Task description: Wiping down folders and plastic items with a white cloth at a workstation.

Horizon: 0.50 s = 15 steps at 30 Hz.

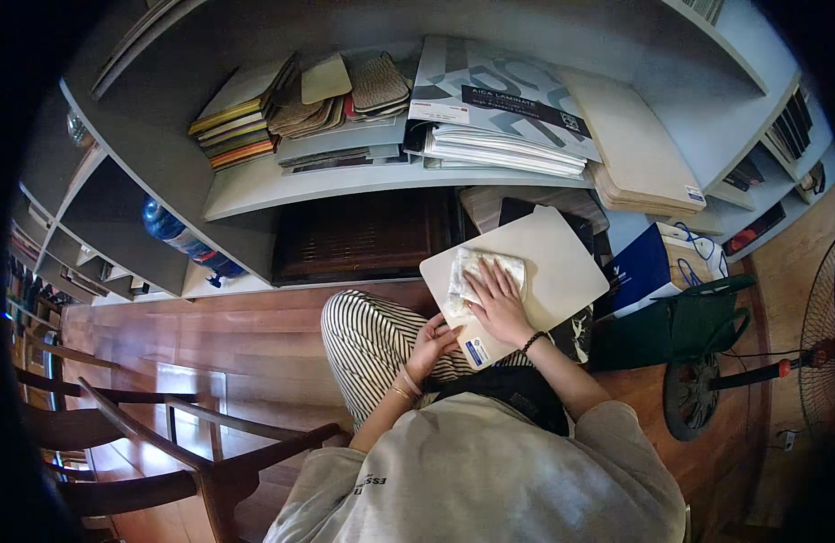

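Observation:
A cream, flat sample board (562, 258) with rounded corners lies tilted across my lap, a small blue-and-white label near its lowest corner. My left hand (436, 344) grips the board's lower left edge; part of its grip is hidden beneath the board. On the board's face rests a folded white cloth (460, 285). My right hand (499, 303) lies flat on that cloth with the fingers spread, pressing it against the board. Under me, one striped trouser leg (368, 339) is bent on the floor.
Ahead, a grey shelf (255, 201) holds sample boards (241, 127), catalogues (499, 104) and a stack of large cream boards (639, 136). Blue (644, 267) and dark green bags (653, 339) stand at right, near a fan (820, 348). A wooden chair (209, 471) is at left.

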Motion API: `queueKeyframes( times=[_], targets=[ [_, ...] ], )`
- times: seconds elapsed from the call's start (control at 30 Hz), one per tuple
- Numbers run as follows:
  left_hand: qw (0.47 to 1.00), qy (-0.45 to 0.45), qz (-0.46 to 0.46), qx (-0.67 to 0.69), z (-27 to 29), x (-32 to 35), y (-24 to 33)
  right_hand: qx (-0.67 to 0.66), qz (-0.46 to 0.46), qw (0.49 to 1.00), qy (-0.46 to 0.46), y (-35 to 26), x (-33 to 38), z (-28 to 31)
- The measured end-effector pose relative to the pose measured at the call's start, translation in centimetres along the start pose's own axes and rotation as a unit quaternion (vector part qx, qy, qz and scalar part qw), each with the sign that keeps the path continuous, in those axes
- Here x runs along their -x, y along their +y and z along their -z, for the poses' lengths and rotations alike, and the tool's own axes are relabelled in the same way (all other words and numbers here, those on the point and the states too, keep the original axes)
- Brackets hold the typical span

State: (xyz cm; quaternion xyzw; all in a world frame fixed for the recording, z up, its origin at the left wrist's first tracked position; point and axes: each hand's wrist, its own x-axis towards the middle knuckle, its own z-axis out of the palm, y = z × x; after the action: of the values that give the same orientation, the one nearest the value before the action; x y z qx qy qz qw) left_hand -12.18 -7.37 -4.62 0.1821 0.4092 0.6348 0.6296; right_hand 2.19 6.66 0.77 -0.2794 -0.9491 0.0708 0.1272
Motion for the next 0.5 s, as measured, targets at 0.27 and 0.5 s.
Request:
queueKeyframes(
  times=[0.27,0.5],
  targets=[
    [1.000,-0.008,-0.006,0.017,-0.1,-0.1,0.1,-0.022,0.016,0.999,-0.047,1.2,-0.7,1.0],
    [1.000,-0.012,0.004,0.003,-0.1,-0.5,-0.1,-0.019,-0.012,1.000,-0.010,4.9,-4.8,-0.4]
  ],
)
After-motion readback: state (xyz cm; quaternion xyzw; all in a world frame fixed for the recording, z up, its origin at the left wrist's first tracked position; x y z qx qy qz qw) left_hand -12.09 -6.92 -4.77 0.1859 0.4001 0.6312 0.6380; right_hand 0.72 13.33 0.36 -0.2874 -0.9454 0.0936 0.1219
